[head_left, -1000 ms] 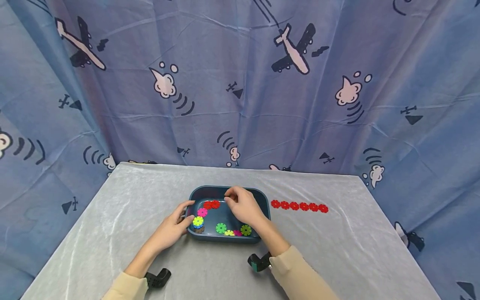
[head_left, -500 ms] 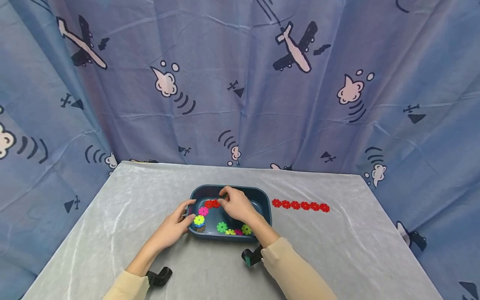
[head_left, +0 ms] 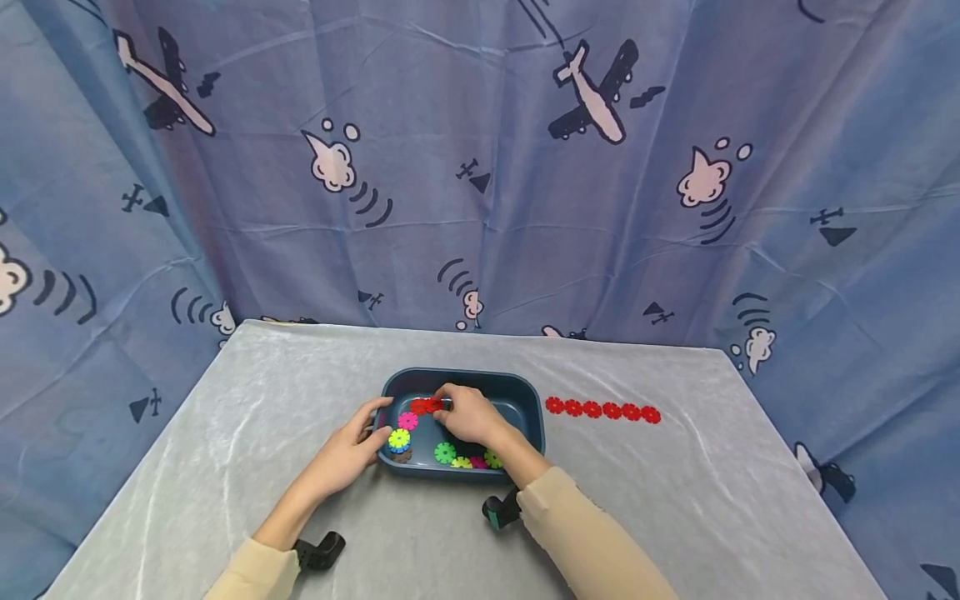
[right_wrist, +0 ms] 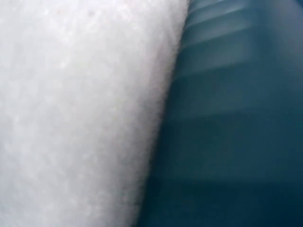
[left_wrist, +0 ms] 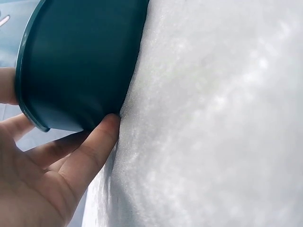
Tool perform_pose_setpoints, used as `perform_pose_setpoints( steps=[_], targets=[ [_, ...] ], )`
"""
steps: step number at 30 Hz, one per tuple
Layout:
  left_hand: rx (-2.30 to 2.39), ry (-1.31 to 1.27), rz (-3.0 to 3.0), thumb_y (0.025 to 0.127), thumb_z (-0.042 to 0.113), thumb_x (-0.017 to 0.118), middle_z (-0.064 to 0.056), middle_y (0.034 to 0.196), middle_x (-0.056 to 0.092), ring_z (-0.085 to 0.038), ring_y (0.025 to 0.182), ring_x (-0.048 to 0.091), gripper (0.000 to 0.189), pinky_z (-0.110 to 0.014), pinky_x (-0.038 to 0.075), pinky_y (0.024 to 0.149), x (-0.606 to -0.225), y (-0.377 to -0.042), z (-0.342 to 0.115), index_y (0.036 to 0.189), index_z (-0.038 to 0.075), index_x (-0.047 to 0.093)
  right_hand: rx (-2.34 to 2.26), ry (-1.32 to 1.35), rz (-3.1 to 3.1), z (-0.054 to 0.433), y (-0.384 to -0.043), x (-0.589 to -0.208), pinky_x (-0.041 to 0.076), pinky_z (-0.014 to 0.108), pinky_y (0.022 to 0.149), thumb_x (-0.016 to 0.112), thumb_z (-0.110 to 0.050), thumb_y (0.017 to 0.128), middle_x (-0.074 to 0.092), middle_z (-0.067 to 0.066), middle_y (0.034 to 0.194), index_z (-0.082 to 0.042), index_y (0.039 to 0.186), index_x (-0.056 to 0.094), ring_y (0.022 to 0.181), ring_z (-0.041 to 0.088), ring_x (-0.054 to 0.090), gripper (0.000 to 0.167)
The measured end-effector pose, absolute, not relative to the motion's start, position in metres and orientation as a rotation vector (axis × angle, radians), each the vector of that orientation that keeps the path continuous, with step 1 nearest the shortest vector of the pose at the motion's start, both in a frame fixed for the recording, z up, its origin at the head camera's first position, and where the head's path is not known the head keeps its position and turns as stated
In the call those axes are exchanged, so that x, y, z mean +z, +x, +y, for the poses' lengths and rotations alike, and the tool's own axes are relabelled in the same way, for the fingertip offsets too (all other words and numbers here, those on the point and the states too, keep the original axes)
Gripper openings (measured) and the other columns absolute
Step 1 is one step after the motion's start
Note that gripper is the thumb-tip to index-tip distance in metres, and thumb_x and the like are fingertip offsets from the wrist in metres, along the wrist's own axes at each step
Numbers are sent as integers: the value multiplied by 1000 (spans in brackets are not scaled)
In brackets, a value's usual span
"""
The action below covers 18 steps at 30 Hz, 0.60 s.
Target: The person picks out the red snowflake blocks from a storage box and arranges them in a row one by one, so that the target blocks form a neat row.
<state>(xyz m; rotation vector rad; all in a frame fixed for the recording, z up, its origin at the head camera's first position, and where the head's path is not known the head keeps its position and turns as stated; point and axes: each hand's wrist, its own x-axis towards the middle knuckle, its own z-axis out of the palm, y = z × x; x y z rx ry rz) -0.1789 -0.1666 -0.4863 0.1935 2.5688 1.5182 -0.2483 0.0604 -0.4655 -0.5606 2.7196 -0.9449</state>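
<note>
A dark teal plastic tray (head_left: 525,417) lies on the cloth with notched building discs in it. My left hand (head_left: 347,457) grips its left end, with the thumb at the rim; in the left wrist view, fingers (left_wrist: 92,151) press the outer wall (left_wrist: 80,71). Inside the tray, my right hand (head_left: 474,417) pinches at a red building disc (head_left: 433,405) with thumb and forefinger; the hand partly hides it. Against it lies another red disc (head_left: 417,406). The right wrist view holds only the tray's outer wall (right_wrist: 227,142) and cloth.
Pink (head_left: 408,421), yellow (head_left: 399,440) and green (head_left: 445,452) discs, plus several more, lie along the tray's left and near sides. Right of the tray, several red discs (head_left: 592,409) form a straight row on the grey cloth (head_left: 675,500). A patterned curtain (head_left: 480,167) hangs behind.
My right hand has moved left and down inside the tray, onto the red discs. The left hand keeps its hold on the tray's end. The view has shifted slightly.
</note>
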Motion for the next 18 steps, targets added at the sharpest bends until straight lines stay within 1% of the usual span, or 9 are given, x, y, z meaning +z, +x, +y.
perform_pose_setpoints(
  steps=[3, 5, 7, 10, 12, 13, 15, 18],
  targets=[
    [1517, 200, 2570, 107, 30, 55, -26, 150, 46, -38, 129, 56, 50, -41, 57, 86, -486, -179, -167, 154, 23, 41, -934, -558, 2706, 59, -250, -467, 42, 27, 59, 66, -15, 99, 61, 3, 83, -4, 128, 66, 63, 14, 52, 30],
    [1520, 200, 2567, 107, 30, 54, -26, 150, 46, -39, 130, 55, 50, -41, 57, 86, -486, -180, -167, 154, 23, 41, -920, -550, 2710, 58, -250, -467, 44, 29, 61, 66, -15, 99, 63, 4, 87, -5, 129, 66, 64, 15, 53, 31],
    [1523, 193, 2563, 107, 30, 54, -26, 150, 46, -40, 131, 54, 50, -42, 57, 87, -487, -180, -167, 154, 23, 41, -894, -548, 2727, 57, -250, -468, 48, 32, 67, 67, -16, 99, 67, 6, 98, -6, 130, 66, 68, 17, 55, 32],
    [1523, 183, 2562, 107, 30, 54, -26, 150, 45, -41, 132, 52, 50, -44, 57, 88, -487, -180, -167, 155, 23, 41, -830, -549, 2762, 56, -251, -470, 52, 40, 81, 67, -18, 99, 69, 8, 117, -8, 130, 67, 82, 20, 59, 33],
    [1522, 180, 2563, 107, 30, 54, -27, 151, 44, -42, 133, 51, 50, -44, 57, 89, -487, -180, -167, 155, 23, 41, -794, -549, 2779, 55, -251, -471, 52, 43, 87, 68, -19, 99, 69, 9, 124, -9, 129, 67, 89, 22, 60, 32],
    [1522, 179, 2562, 107, 30, 54, -27, 151, 44, -42, 133, 51, 50, -44, 57, 89, -487, -180, -167, 155, 23, 41, -780, -549, 2786, 55, -251, -472, 52, 44, 88, 68, -19, 98, 69, 9, 124, -10, 128, 68, 91, 22, 60, 31],
    [1524, 177, 2562, 107, 30, 54, -27, 151, 45, -42, 133, 52, 50, -44, 57, 88, -487, -179, -167, 154, 23, 41, -770, -546, 2790, 55, -251, -473, 52, 43, 85, 69, -19, 98, 69, 9, 121, -11, 125, 68, 88, 22, 59, 28],
    [1531, 171, 2559, 107, 29, 55, -25, 149, 47, -39, 131, 54, 50, -43, 57, 88, -487, -179, -166, 154, 23, 41, -783, -539, 2785, 56, -251, -474, 50, 38, 75, 71, -18, 97, 70, 8, 108, -11, 119, 69, 79, 20, 57, 23]
  ],
)
